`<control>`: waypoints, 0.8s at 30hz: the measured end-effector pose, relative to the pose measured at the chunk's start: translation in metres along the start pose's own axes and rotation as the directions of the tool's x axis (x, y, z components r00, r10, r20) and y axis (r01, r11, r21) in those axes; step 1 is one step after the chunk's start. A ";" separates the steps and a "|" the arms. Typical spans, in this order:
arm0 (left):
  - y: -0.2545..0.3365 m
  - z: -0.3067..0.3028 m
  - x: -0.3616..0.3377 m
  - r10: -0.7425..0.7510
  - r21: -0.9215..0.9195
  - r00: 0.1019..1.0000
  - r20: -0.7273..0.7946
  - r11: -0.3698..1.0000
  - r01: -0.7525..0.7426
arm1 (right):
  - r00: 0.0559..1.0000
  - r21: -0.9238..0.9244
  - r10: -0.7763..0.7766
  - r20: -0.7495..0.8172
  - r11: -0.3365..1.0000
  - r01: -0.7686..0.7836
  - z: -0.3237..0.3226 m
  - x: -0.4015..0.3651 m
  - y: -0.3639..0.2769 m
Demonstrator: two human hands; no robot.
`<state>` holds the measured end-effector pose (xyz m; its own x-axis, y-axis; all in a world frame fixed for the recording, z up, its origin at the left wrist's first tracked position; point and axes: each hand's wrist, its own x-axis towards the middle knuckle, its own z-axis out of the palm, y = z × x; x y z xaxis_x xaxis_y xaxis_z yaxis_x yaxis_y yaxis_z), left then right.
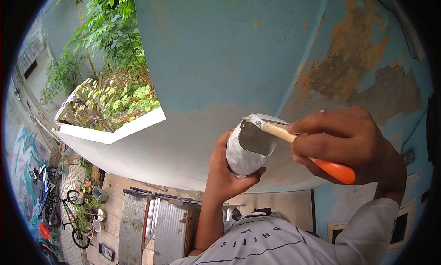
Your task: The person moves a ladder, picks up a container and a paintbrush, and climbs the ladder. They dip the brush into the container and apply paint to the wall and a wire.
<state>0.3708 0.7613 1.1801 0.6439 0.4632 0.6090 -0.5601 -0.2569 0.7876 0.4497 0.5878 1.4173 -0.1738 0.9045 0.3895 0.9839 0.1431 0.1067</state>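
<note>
My left hand [222,175] is wrapped around a paint-smeared white cup [242,158] with a ragged rim. The cup is tilted, and its greyish inside shows. My right hand [347,141] grips a paintbrush [281,131] by its pale wooden handle, which ends in orange below the fingers. The brush head reaches over the cup's far rim and looks coated in white paint. Its bristles are partly hidden there. Both hands are in front of a wall [229,49] that is blue above and whitish lower down.
Brown, peeling patches [344,54] mark the wall at the right. A white-edged opening [133,127] at the left shows green plants [133,100]. Far below lie a motorbike [48,196], a bicycle [76,219], pots [98,194] and corrugated metal sheets [170,228].
</note>
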 end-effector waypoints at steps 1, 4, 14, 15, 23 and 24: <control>0.000 0.000 0.000 0.003 0.000 1.000 -0.002 1.000 -0.003 | 1.000 -0.003 0.001 0.015 1.000 -0.001 0.000 0.001 0.000; 0.003 -0.001 0.002 0.013 0.000 1.000 -0.010 1.000 -0.013 | 0.999 0.006 0.010 0.035 1.000 -0.010 -0.001 0.003 -0.001; 0.009 0.001 0.001 0.001 0.055 1.000 0.002 0.998 -0.001 | 0.972 0.409 0.236 0.003 0.887 -0.216 -0.007 -0.011 0.012; 0.010 0.002 0.001 -0.021 0.082 1.000 0.006 0.996 0.020 | 0.975 0.388 0.220 -0.020 0.901 -0.195 -0.008 -0.016 0.015; 0.028 0.005 0.001 -0.078 0.005 0.996 0.052 0.997 0.077 | 0.911 0.708 0.410 -0.032 0.653 -0.269 -0.019 -0.041 0.012; 0.034 0.004 0.001 -0.094 0.017 0.994 0.059 0.996 0.093 | 0.895 0.731 0.445 -0.024 0.618 -0.288 -0.019 -0.042 0.010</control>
<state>0.3549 0.7492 1.2078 0.7234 0.4342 0.5368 -0.4889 -0.2269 0.8423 0.4664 0.5432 1.4197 0.2814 0.8636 0.4183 0.6884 0.1221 -0.7150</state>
